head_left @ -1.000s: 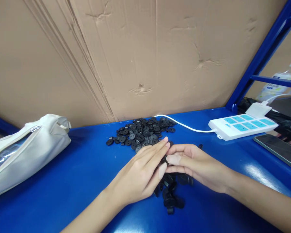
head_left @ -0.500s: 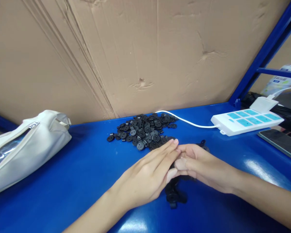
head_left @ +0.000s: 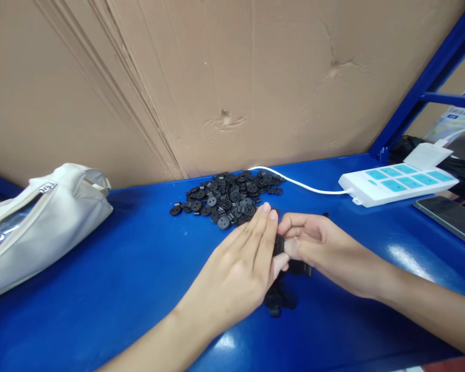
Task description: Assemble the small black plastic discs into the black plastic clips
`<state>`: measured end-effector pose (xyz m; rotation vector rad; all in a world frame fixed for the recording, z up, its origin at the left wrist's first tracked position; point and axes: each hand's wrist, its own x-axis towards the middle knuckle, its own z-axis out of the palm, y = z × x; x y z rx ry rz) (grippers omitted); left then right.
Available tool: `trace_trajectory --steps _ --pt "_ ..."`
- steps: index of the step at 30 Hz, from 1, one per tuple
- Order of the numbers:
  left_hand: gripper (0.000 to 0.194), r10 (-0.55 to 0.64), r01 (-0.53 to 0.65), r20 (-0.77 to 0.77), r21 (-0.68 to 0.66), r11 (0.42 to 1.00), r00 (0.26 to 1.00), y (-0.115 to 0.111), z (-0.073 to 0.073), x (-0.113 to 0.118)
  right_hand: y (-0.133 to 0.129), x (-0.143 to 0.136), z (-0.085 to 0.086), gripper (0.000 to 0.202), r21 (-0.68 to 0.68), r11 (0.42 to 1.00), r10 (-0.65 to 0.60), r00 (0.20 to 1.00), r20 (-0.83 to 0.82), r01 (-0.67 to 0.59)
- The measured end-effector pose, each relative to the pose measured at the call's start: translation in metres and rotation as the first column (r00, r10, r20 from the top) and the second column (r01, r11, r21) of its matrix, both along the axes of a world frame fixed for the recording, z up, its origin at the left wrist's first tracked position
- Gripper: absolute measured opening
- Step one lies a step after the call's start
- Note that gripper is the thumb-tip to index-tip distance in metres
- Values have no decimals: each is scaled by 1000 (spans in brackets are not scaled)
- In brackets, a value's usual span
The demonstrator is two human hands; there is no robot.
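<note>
Hands meeting over blue worktop [head_left: 120,268]: left hand [head_left: 240,268] flat-fingered, right hand [head_left: 321,248] pinching small black disc [head_left: 279,244] between them. Loose disc pile [head_left: 228,199] just behind. Advisable: keep pinch firm, align parts squarely.

A white pouch [head_left: 39,217], power strip [head_left: 399,182] and phone [head_left: 451,219] lie about.

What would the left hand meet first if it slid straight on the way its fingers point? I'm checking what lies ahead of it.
Probably the heap of black discs: the left hand points up-right at the heap's near edge, though depth is unclear.
</note>
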<state>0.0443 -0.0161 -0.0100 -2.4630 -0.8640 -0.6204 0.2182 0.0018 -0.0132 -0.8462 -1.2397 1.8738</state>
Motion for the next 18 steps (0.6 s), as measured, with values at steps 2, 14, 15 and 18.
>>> trace_trajectory --steps 2,14,15,18 --pt "41 9 -7 -59 22 1000 998 -1 -1 0 -1 -2 3 16 13 1000 25 1000 -16 -24" --pt "39 -67 57 -236 -46 997 969 -2 -3 -6 -5 1 8 15 -6 995 96 988 118 -96" --pt "39 -62 57 -236 -29 998 970 -3 -3 -4 -5 1 9 14 -11 994 106 988 112 -106" --pt "38 -35 47 -227 47 998 973 -5 -4 0 -6 1 12 13 -25 992 123 988 90 -121"
